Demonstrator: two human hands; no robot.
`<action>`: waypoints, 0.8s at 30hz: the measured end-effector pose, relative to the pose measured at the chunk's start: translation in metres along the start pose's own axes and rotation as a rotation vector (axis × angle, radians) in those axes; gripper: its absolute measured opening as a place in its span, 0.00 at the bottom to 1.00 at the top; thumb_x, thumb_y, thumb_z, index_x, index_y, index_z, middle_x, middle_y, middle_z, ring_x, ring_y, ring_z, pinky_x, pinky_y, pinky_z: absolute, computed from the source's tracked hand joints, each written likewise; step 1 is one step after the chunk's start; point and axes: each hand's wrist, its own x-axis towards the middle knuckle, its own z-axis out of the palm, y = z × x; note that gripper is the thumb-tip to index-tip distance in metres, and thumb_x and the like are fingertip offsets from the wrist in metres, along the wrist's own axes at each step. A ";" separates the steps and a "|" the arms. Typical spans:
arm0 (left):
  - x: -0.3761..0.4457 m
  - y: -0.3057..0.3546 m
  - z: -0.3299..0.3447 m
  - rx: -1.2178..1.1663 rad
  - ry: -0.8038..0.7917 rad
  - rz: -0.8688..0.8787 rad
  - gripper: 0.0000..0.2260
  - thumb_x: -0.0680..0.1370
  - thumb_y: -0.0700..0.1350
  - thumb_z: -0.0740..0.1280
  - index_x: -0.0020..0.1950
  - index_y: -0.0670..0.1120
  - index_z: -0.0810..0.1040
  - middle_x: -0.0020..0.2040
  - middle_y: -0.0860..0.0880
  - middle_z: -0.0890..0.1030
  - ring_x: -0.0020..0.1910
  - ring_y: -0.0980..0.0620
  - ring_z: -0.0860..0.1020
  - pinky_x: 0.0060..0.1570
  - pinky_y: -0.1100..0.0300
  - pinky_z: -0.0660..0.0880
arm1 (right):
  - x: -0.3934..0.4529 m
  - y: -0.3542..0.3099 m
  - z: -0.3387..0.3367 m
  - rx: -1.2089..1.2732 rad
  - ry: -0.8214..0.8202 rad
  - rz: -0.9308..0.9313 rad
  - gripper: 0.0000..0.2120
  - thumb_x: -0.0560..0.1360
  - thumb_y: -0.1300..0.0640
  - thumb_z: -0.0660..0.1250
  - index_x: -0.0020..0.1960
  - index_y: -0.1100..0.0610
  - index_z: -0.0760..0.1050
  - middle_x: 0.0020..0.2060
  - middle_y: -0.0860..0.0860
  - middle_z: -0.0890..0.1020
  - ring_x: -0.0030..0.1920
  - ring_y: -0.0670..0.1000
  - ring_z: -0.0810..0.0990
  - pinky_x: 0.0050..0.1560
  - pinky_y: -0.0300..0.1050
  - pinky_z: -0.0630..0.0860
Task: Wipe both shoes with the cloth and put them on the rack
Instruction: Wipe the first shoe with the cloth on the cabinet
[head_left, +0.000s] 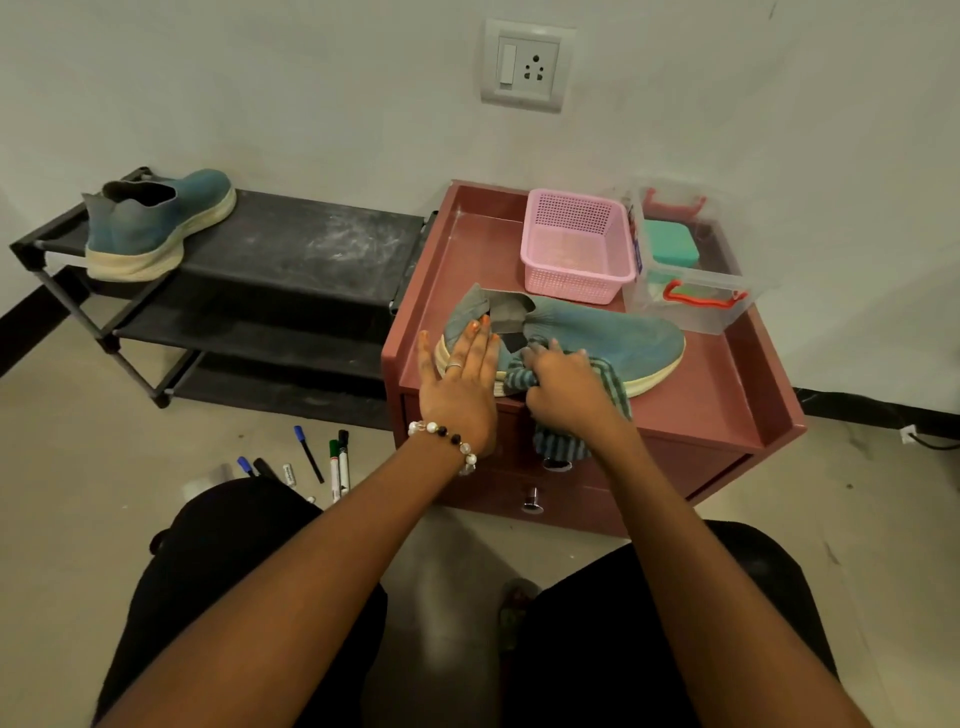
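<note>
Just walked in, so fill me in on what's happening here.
A person is cleaning a blue shoe on a red drawer cabinet. The left hand steadies its heel with flat fingers, while the right hand grips a striped cloth against its side. The other shoe already sits on the black rack.

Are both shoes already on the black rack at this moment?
No, only one shoe sits on the rack; the other shoe lies on the pink cabinet under the left hand and the cloth-gripping right hand.
</note>
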 end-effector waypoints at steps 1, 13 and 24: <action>-0.001 0.001 0.000 0.003 0.003 -0.007 0.43 0.77 0.50 0.62 0.75 0.44 0.30 0.75 0.48 0.28 0.74 0.51 0.30 0.66 0.34 0.31 | -0.002 -0.001 -0.005 0.080 -0.004 -0.022 0.24 0.73 0.65 0.57 0.69 0.59 0.68 0.69 0.59 0.69 0.70 0.61 0.64 0.71 0.55 0.59; 0.000 -0.001 -0.001 0.024 0.006 0.003 0.43 0.77 0.52 0.62 0.75 0.44 0.29 0.75 0.47 0.27 0.74 0.50 0.30 0.65 0.33 0.31 | -0.004 -0.006 -0.008 0.364 0.027 0.062 0.12 0.71 0.66 0.59 0.50 0.62 0.78 0.47 0.59 0.81 0.49 0.60 0.78 0.44 0.47 0.71; -0.001 0.000 -0.004 0.022 -0.008 0.002 0.42 0.78 0.51 0.60 0.75 0.44 0.30 0.75 0.47 0.28 0.74 0.50 0.30 0.65 0.35 0.30 | -0.008 -0.013 -0.006 0.371 0.057 0.059 0.09 0.71 0.67 0.59 0.49 0.62 0.75 0.44 0.57 0.78 0.47 0.58 0.77 0.40 0.43 0.71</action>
